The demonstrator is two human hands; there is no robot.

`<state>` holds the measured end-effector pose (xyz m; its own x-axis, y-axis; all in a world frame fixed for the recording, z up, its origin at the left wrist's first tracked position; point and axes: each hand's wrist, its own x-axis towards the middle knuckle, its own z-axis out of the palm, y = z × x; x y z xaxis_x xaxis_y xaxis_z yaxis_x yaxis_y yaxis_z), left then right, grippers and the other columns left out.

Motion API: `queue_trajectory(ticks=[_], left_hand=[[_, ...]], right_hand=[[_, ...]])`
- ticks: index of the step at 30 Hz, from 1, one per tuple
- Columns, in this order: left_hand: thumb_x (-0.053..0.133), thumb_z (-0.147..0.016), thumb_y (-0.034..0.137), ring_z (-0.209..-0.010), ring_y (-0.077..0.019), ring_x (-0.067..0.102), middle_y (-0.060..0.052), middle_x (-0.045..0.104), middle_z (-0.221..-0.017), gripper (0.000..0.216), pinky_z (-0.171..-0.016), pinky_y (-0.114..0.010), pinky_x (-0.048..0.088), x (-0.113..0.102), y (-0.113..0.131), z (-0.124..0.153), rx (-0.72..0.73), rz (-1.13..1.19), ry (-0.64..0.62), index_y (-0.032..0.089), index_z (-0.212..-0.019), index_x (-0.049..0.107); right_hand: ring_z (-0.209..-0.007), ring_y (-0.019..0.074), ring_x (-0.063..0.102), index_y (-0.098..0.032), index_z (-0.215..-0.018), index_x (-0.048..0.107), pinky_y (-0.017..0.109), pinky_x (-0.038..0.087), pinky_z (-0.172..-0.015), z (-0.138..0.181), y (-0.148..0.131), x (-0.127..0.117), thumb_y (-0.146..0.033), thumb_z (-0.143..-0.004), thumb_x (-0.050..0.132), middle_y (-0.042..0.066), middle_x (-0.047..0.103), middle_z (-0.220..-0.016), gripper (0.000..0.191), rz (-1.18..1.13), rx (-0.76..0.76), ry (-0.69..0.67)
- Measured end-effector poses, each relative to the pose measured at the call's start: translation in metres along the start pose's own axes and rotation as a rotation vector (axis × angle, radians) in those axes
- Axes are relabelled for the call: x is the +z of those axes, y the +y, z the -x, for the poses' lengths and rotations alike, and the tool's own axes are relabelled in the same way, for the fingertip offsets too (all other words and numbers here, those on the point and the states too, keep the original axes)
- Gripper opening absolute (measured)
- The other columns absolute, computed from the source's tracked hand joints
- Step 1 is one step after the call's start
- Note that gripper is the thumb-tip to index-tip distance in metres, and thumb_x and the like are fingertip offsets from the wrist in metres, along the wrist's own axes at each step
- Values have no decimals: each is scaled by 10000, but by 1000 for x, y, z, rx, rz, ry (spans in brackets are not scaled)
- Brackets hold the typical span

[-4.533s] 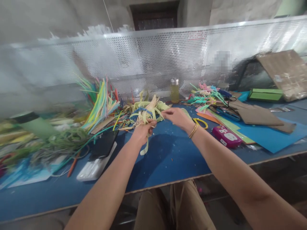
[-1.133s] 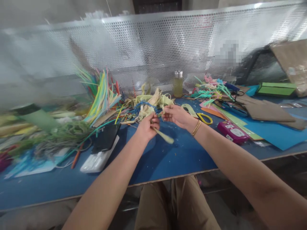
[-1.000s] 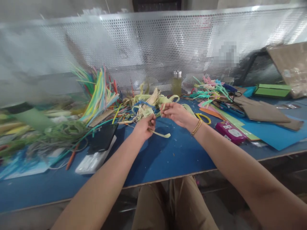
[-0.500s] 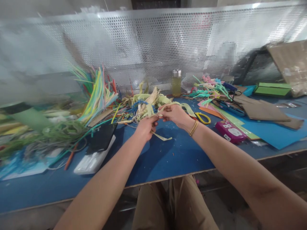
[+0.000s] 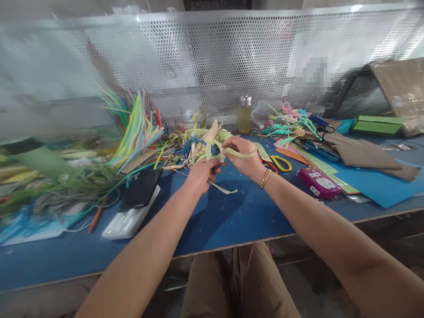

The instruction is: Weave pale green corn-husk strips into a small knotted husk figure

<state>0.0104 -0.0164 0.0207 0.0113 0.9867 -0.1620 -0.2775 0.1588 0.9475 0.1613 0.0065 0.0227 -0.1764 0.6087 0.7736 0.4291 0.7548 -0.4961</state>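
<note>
Strip (image 5: 239,154), pale green and half looped, is pinched between left hand (image 5: 202,171) and right hand (image 5: 245,160) just above the tabletop (image 5: 232,214), its tail hanging loose, while the heap of strips (image 5: 198,142) behind looks mostly unworked.

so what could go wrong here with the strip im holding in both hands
1. The thin pale green paper-like strip loops between the left hand and the right hand, both pinching it; a hard pull might tear or crease it.
2. The tangled pile of pale strips lies right behind the hands, so the loop could snag in it.
3. The yellow-handled scissors lie beside the right wrist; a sweep might knock them.
</note>
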Motion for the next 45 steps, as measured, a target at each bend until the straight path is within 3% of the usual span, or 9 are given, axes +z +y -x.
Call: queue_trajectory(ticks=[6, 17, 24, 28, 37, 41, 45], left_hand=[[716, -696, 135, -416, -29, 471, -85, 697, -705, 109, -311, -103, 204, -1, 1, 0, -10, 16, -19, 114, -683, 610], [723, -736, 123, -425, -25, 500, -69, 677, -696, 102, -302, -81, 231, -3, -1, -3, -75, 141, -76, 112, -705, 626], [662, -765, 65, -396, -20, 481, 3, 578, -579, 89, -296, -80, 238, -2, -3, -5, -75, 210, -103, 104, -703, 611], [642, -777, 59, -361, -10, 433, 13, 558, -548, 83, -294, -85, 237, -1, -4, -6, -90, 239, -98, 96, -707, 618], [701, -701, 63, -411, -34, 510, -13, 593, -576, 71, -304, -92, 224, -2, -5, -6, -49, 157, -115, 91, -731, 643], [693, -641, 49, -444, -53, 536, -36, 654, -629, 142, -318, -121, 196, -1, -5, -5, 26, 22, -5, 107, -770, 675], [675, -638, 90, -461, -69, 533, -49, 703, -679, 193, -357, -152, 252, -3, -3, -6, 227, -131, 115, 131, -823, 711]], right_hand=[[-732, 145, 589, -176, -870, 640, 273, 469, -710, -1, -2, -2, -121, -798, 538, 30, 675, -841, 137, 111, -125, -20], [-811, 170, 585, -191, -896, 635, 290, 463, -782, -1, -6, -4, -82, -781, 482, 51, 659, -889, 220, 197, -85, -72], [-793, 166, 585, -182, -891, 644, 280, 462, -758, 0, -7, -2, -76, -753, 510, 42, 649, -857, 219, 178, -92, -29], [-760, 154, 591, -187, -885, 638, 273, 473, -733, 1, -7, 1, -49, -704, 517, 36, 651, -879, 257, 123, -1, 6], [-664, 129, 574, -196, -841, 617, 262, 478, -645, 4, 2, 10, -89, -676, 564, 10, 643, -771, 204, -136, 207, 60], [-665, 125, 570, -194, -790, 617, 259, 476, -638, 3, 6, 17, -148, -656, 632, 3, 642, -736, 142, -290, 335, 82], [-602, 107, 549, -187, -754, 600, 239, 456, -565, -3, 15, 13, -266, -641, 714, -18, 609, -677, 179, -590, 627, 169]])
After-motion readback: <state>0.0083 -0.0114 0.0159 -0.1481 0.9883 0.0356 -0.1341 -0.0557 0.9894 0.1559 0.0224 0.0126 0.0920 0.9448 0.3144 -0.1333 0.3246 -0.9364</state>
